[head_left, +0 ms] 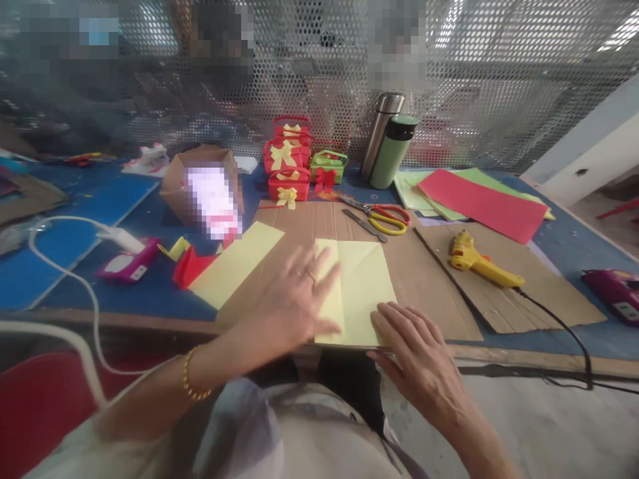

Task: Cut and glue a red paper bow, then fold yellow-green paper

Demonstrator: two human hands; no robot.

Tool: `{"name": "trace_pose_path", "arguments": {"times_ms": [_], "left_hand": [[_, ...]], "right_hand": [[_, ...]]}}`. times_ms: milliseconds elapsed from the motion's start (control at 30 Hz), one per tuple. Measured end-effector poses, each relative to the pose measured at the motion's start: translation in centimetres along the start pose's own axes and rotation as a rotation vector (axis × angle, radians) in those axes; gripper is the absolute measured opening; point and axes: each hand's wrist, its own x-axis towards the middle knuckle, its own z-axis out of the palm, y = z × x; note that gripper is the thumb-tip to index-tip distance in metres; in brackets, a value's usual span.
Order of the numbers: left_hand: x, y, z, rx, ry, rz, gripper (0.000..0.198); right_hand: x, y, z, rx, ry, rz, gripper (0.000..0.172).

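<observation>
A pale yellow sheet [367,283] with vertical crease lines lies on brown cardboard [424,293] at the table's front edge. Over its left part is my left hand [294,293], slightly blurred, fingers spread, a ring and a gold bracelet on it. My right hand [414,342] rests at the sheet's lower right corner, fingers together on top and thumb beneath the edge. Another pale yellow sheet [239,263] lies at the left, beside a folded red paper piece [192,266].
Scissors [394,219] and a grey blade [364,225] lie behind the sheet. A yellow glue gun [484,263] with a cable is at the right. Red boxes [287,159], a green bottle [394,153] and a steel flask [380,133] stand at the back. Red paper [482,203] lies back right.
</observation>
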Motion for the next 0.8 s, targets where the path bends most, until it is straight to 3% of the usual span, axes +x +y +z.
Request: {"name": "trace_pose_path", "arguments": {"times_ms": [67,100,167,267,367,500,600,667,800], "left_hand": [[-0.8,2.3,-0.1,-0.079,-0.001,0.156,0.097],[-1.2,3.2,0.0,-0.095,-0.017,0.181,0.085],[-1.9,4.1,0.4,-0.087,0.005,0.143,0.055],[-2.7,3.9,0.7,-0.055,0.12,0.105,0.019],[-3.6,2.8,0.7,-0.059,0.223,0.125,0.019],[-4.6,0.7,1.2,-0.117,0.28,0.133,0.028],[-5.0,-1.7,1.8,-0.358,0.304,0.095,0.033],[-5.1,-3.3,2.0,-0.527,0.231,0.061,0.033],[-5.0,-5.3,1.5,-0.645,0.107,-0.03,0.028]], "right_hand": [[0.1,-1.5,0.1,-0.021,0.025,0.028,0.035],[0.4,-2.4,0.2,-0.021,0.033,0.031,0.033],[1.2,-4.1,0.5,-0.006,0.035,0.044,0.029],[2.6,-5.6,0.7,0.066,0.016,0.065,0.022],[3.5,-5.2,0.5,0.168,-0.016,0.021,0.02],[3.0,-1.9,-0.2,0.175,-0.043,-0.036,0.038],[2.0,0.7,-0.9,0.19,-0.081,0.02,0.056],[1.5,1.7,-1.2,0.211,-0.106,0.021,0.059],[1.4,1.4,-1.2,0.26,-0.104,-0.056,0.044]]}}
